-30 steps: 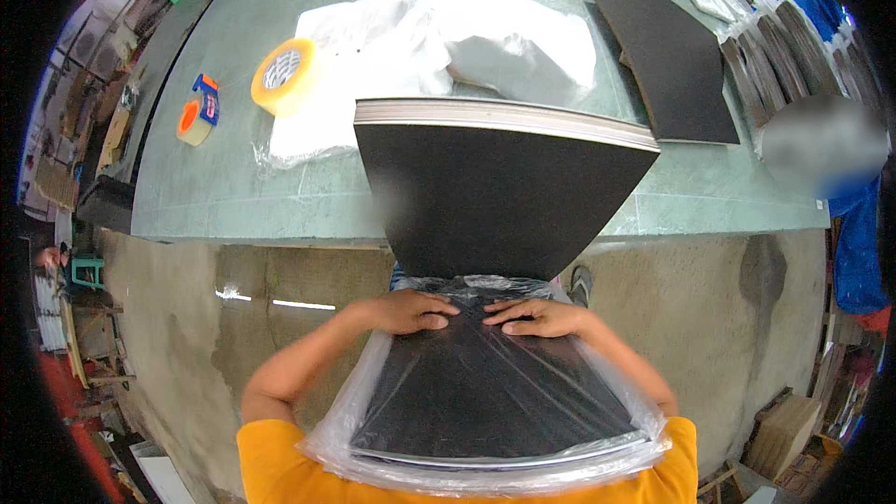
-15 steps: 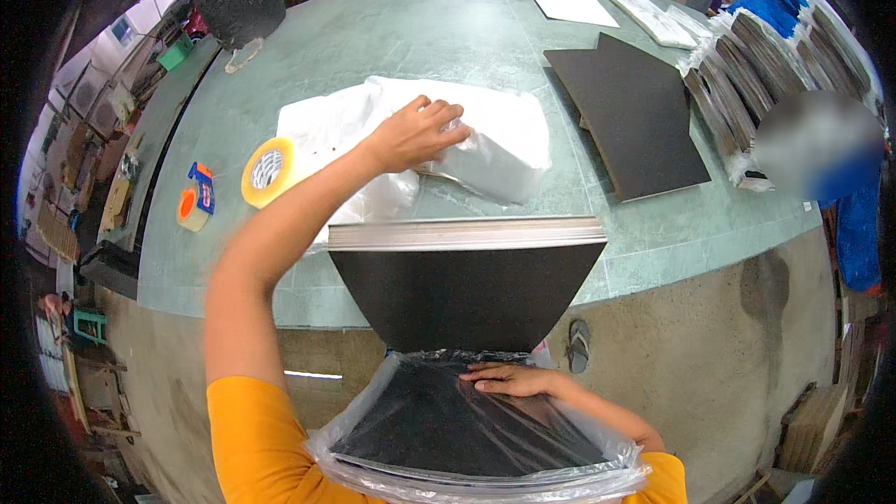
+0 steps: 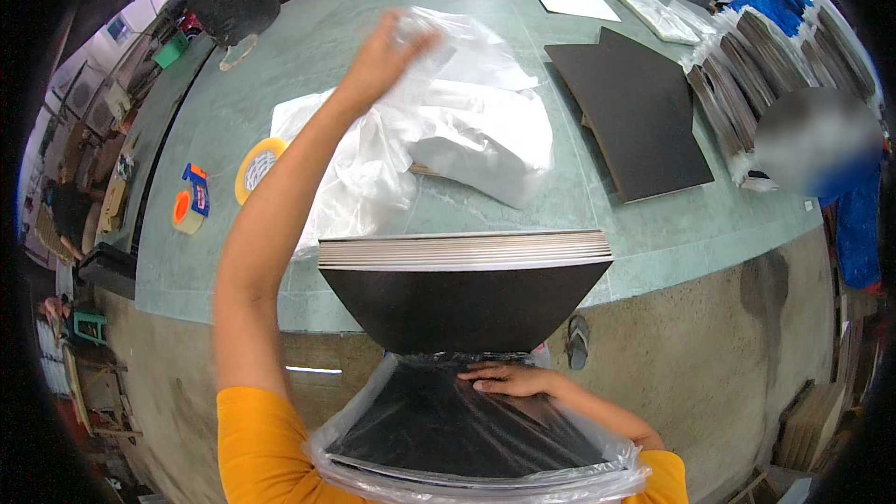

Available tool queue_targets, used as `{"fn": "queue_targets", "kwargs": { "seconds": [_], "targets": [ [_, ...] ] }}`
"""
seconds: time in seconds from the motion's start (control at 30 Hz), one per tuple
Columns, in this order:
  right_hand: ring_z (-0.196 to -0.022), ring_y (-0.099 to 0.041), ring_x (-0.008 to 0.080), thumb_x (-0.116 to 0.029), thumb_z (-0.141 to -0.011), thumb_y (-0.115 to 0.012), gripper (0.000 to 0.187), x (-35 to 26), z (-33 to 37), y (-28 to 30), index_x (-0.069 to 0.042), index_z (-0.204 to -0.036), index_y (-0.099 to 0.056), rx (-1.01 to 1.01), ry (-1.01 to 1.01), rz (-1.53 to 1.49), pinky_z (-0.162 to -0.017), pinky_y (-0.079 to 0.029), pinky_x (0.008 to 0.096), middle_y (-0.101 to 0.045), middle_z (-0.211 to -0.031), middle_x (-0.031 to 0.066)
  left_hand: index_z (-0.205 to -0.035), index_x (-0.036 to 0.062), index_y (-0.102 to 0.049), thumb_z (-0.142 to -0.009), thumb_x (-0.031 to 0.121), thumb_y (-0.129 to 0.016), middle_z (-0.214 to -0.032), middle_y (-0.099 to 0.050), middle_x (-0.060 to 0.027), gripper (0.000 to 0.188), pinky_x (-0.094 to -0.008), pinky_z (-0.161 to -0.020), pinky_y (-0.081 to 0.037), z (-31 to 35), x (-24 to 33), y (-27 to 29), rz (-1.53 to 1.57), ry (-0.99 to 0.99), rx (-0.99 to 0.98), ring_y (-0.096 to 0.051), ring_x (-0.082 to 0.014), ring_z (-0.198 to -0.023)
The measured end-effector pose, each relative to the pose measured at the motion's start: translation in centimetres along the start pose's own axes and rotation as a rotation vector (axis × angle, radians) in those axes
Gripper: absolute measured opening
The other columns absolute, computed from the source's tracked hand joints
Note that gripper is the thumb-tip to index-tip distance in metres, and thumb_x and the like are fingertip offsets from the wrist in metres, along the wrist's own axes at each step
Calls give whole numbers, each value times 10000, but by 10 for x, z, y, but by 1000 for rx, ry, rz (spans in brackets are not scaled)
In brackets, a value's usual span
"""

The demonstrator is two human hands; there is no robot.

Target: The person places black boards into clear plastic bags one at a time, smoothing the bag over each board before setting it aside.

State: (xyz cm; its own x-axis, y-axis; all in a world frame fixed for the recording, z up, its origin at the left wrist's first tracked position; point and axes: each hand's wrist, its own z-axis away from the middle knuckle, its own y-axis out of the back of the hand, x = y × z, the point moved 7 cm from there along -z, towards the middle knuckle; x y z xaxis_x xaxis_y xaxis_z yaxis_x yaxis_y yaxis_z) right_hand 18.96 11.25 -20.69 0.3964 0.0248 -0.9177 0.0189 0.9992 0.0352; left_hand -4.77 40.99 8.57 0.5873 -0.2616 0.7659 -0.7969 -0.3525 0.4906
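From where I stand, the person's left hand [image 3: 386,54] is raised and stretched far forward over the green table [image 3: 299,47], its fingers closed on a clear plastic sheet [image 3: 474,51]. The hand is blurred, so I can't make out exactly how each finger grips. The sheet trails away to the right of that hand, and just below it a crumpled heap of white plastic [image 3: 487,126] lies on the tabletop.

The right hand [image 3: 504,380] is down close to the body, fingers extended and relaxed, clutching nothing. It rests palm down on a black panel in clear wrap [image 3: 448,429], which spreads from under that hand back toward the person's orange shirt [image 3: 257,429]. Just beyond the right hand is a thick stack of black-faced boards [image 3: 467,308], its layered pale edges turned up toward the person's head.

To the left of the left forearm sit a big yellow tape roll [image 3: 259,168], partly behind the arm, and, farther out, a blue tape dispenser [image 3: 198,191]. Well to the right of the left hand lie loose dark boards [image 3: 644,121], with a row of wrapped dark bundles [image 3: 728,93] beyond them.
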Motion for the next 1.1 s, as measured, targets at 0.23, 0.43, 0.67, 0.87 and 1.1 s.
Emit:
{"fn": "queue_targets", "kwargs": {
  "seconds": [0.23,0.43,0.67,0.87,1.1],
  "targets": [
    [-1253,-204,281,-480,-867,-312,500,0,1,-5,-203,-1283,-335,19,-35,80,-1024,-154,361,-253,-1342,136,-1093,11,-476,-794,271,-555,-977,-545,-110,404,-328,-769,-419,39,-25,65,691,352,224,-526,-230,-867],
    [-1195,-311,284,-481,-851,-365,512,-13,12,3,-151,-1241,-400,84,-28,63,-990,-230,341,-352,-1276,155,-1032,24,-487,-760,190,-534,-998,-533,-171,322,-377,-738,-429,218,97,59,-230,18,-212,-524,-267,-900],
    [-972,-516,187,-287,-771,-583,453,-155,54,57,14,-1098,-495,450,560,-427,-835,-402,317,-551,-1035,129,-983,21,-555,-861,303,-438,-893,-600,-88,329,-308,-731,-425,354,49,-40,-141,242,-1322,-557,-214,-823],
    [-1065,-454,197,-515,-716,-556,783,-173,56,50,63,-1204,-352,286,514,-799,-893,-352,313,-463,-1163,141,-989,2,-528,-861,264,-441,-873,-560,-57,304,-265,-654,-439,312,36,8,714,713,-423,-525,-110,-756],
    [-842,-579,163,-81,-718,-643,370,-150,54,55,50,-1039,-514,363,382,-834,-764,-452,279,-594,-931,127,-1161,-15,-371,-835,197,-423,-1069,-501,-109,392,-311,-783,-445,324,-1,15,990,822,-114,-542,-198,-906]
  ]
}}
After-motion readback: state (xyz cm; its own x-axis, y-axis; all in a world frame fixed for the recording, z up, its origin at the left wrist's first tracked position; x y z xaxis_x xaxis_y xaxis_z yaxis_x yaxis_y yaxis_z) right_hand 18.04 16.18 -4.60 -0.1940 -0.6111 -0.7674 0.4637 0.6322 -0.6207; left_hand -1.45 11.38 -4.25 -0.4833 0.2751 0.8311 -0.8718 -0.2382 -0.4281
